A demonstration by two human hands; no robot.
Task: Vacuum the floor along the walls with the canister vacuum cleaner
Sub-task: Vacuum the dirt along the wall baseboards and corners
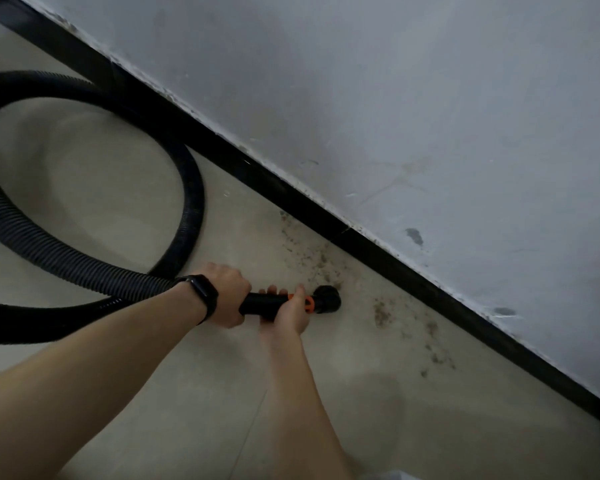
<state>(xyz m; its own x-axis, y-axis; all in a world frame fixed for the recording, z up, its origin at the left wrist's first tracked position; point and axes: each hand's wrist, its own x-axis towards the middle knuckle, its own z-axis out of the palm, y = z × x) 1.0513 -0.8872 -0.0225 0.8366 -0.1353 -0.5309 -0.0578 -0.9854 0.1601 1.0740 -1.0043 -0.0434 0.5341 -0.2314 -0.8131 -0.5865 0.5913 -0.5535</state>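
Both hands grasp a vacuum's black tube (261,302): the left hand (227,296), a black wristband (203,294) on its wrist, wraps the rear end, and the right hand (291,315) curls round it just behind the orange collar (309,303). The nozzle (328,297) sits low over the pale floor (118,188) beside scattered dirt (312,258), near the black baseboard (291,192) under a grey wall (395,98). The ribbed hose (66,261) loops away to the left.

no readable text, no labels, brands, numbers or signs anywhere
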